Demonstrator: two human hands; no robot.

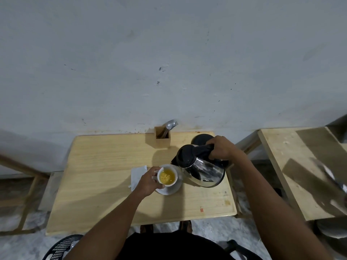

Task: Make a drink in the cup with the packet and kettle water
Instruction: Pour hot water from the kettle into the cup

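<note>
The right grip (220,147) is clenched on the handle of the kettle (201,167), which leans spout-down toward the cup (167,175); its long axis runs from that grip to the left grip (149,182). The left grip grasps the cup on its saucer (171,190). Tipping further could overfill and scald those fingers. The packet (138,174) lies just beyond the left grip on the bench (105,166).

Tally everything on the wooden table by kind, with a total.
Cup: 1
Saucer: 1
Kettle: 1
Kettle base: 1
Packet: 1
Cutlery holder: 1
Total: 6
</note>
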